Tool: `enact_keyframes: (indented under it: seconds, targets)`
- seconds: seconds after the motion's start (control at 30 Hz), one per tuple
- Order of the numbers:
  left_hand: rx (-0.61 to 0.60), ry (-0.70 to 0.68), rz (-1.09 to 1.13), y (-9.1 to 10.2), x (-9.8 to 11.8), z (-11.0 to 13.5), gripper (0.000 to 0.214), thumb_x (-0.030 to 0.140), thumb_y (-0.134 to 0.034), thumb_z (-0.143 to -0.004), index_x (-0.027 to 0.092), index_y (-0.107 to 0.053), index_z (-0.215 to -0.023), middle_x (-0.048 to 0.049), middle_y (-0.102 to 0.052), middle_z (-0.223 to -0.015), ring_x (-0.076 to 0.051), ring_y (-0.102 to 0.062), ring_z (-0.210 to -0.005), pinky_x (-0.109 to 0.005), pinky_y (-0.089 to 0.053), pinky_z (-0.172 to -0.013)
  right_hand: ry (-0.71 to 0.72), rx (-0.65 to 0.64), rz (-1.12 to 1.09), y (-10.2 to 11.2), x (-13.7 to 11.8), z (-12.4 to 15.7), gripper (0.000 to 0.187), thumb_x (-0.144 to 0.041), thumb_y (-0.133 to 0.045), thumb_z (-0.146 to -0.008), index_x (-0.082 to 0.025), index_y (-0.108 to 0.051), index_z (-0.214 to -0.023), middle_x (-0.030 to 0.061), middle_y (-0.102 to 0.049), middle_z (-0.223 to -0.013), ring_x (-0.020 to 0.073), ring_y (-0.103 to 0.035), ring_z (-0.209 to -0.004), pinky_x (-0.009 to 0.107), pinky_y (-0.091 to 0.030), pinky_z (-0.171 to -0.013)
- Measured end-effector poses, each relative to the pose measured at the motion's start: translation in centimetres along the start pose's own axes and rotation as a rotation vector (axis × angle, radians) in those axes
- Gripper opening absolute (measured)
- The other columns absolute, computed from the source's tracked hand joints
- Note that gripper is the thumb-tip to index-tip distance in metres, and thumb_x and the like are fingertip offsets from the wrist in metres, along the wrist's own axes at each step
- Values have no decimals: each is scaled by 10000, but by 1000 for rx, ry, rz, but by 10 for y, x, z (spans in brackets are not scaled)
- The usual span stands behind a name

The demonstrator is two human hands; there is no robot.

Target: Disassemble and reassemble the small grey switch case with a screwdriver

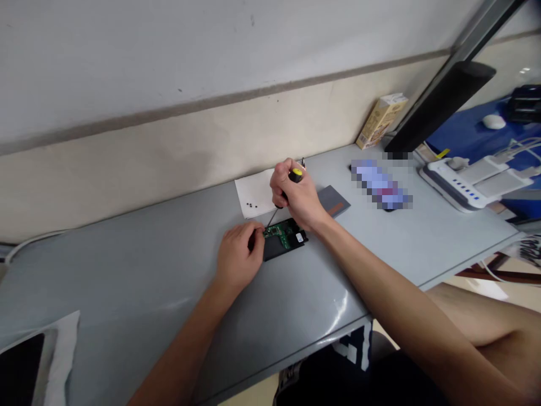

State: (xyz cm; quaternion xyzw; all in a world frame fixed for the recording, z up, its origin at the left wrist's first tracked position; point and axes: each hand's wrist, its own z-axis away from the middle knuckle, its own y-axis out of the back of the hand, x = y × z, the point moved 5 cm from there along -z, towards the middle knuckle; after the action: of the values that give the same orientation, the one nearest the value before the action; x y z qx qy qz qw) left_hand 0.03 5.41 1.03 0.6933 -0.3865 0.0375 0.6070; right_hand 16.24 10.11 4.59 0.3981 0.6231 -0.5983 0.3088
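Observation:
My right hand (299,198) is wrapped round the black and yellow handle of a screwdriver (297,175). The tool slants down to the left, its tip at the left end of a green circuit board (276,232). That board sits in a flat black casing (275,248) on the table. With bent fingers, my left hand (242,248) grips the casing's left end, hiding that edge. Behind the casing, several small dark screws (251,205) lie on a sheet of white paper (258,189). A flat grey panel with a brown stripe (331,198) lies partly behind my right wrist.
The grey table (169,270) runs along a wall. To the right are a phone (378,185), a drink carton (381,120), a black post (439,107) and a white power strip (460,183) with plugs and cables. A dark-screened device (21,366) lies at the front left.

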Motion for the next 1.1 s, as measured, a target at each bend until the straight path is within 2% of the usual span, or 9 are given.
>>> enact_keyframes:
  seconds: [0.17,0.33,0.47,0.57,0.67,0.8,0.9,0.97,1.1]
  targets:
    - [9,-5,-11,1,0,-1,166,197,-485,-988,210,-650,-983,-47,-750,-962,-246,-690,-912,-397,-491,-838,-34,-45,-79,-4,-3,-1,510,-753,-587,-872,-245,-571,-913,-47,-455,-665,97,-426,-514,267,-381,-488]
    - [11,-13,-1,1,-2,-1,177,197,-474,-990,210,-650,-1004,-50,-751,-977,-243,-692,-918,-398,-499,-861,-15,-129,-126,-6,-3,3,445,-624,-751,-816,-242,-524,-841,-25,-559,-812,103,-565,-651,261,-459,-573]
    - [13,-18,-8,0,-3,0,173,201,-476,-990,209,-649,-1003,-49,-753,-971,-243,-692,-912,-406,-499,-868,13,-152,13,-8,-3,6,535,-617,-807,-765,-258,-411,-792,-77,-487,-649,85,-437,-511,249,-374,-488]
    - [16,-6,-27,0,-3,1,180,202,-473,-990,211,-651,-1009,-57,-759,-999,-250,-696,-938,-417,-503,-879,42,-141,36,-13,-9,8,491,-730,-652,-843,-260,-512,-872,-82,-398,-586,93,-353,-481,264,-338,-477]
    - [6,-2,-48,-1,-2,1,175,201,-476,-985,211,-650,-1004,-62,-758,-989,-257,-696,-929,-425,-505,-870,13,-163,-10,-20,-11,10,574,-780,-470,-914,-243,-631,-1037,-47,-429,-628,108,-376,-500,286,-351,-488]
    - [6,-8,-20,0,-2,1,173,195,-474,-987,211,-646,-1002,-61,-756,-983,-254,-695,-931,-429,-509,-881,25,-130,-40,-19,-6,9,416,-649,-656,-880,-242,-656,-962,-7,-553,-783,125,-554,-679,275,-457,-593]
    - [0,-10,-16,1,-2,1,171,198,-478,-987,216,-648,-994,-56,-761,-985,-247,-696,-919,-428,-512,-883,36,-101,-73,-16,0,8,388,-566,-771,-826,-240,-565,-872,-17,-596,-870,110,-599,-706,262,-478,-615]
    - [-3,-10,-16,1,-3,1,170,201,-482,-987,219,-651,-1001,-53,-763,-992,-242,-699,-920,-422,-515,-877,37,-82,-62,-16,3,8,440,-552,-791,-817,-248,-473,-841,-48,-573,-787,88,-542,-584,251,-429,-537]
    - [-5,-11,-11,1,-4,1,173,204,-482,-992,221,-653,-1013,-48,-765,-1004,-241,-702,-929,-414,-517,-872,82,17,-43,-14,2,9,463,-624,-716,-856,-266,-423,-846,-105,-356,-574,82,-313,-451,241,-276,-439]
